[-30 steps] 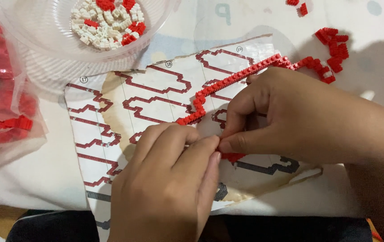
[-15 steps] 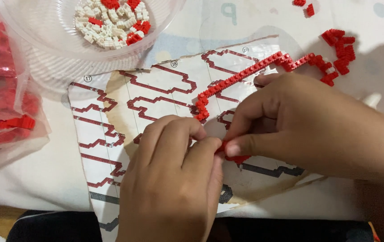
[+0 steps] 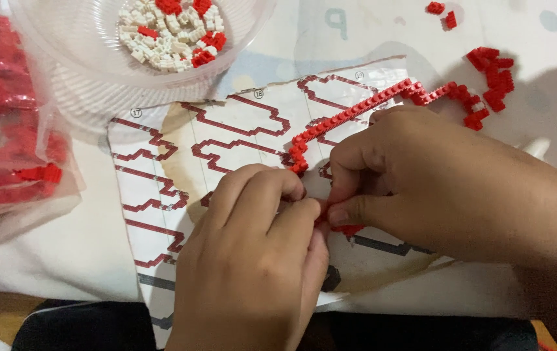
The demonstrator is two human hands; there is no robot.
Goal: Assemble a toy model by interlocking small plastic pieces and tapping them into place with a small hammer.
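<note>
Red plastic bricks formed a long thin chain (image 3: 350, 117) that ran from the far right part of the table (image 3: 551, 130) down across a printed instruction sheet (image 3: 226, 136) to the meeting point of both hands. The left hand (image 3: 252, 260) was curled, its fingertips pressed together against the near end of the chain, and the right hand (image 3: 434, 188) pinched that same end between thumb and forefinger, with a bit of red showing just under the thumb. How much of the chain lay hidden beneath the two hands could not be told. The sheet, marked with red outline shapes, lay flat near the front edge of the table, partly under the hands. At the far left corner stood a clear plastic bowl (image 3: 83, 71) holding small white and red bricks (image 3: 171, 32). A clear bag of red bricks (image 3: 5, 143) rested along the left edge, just beside the bowl. Loose red bricks (image 3: 493, 71) lay scattered toward the far right, near the upper end of the chain.
</note>
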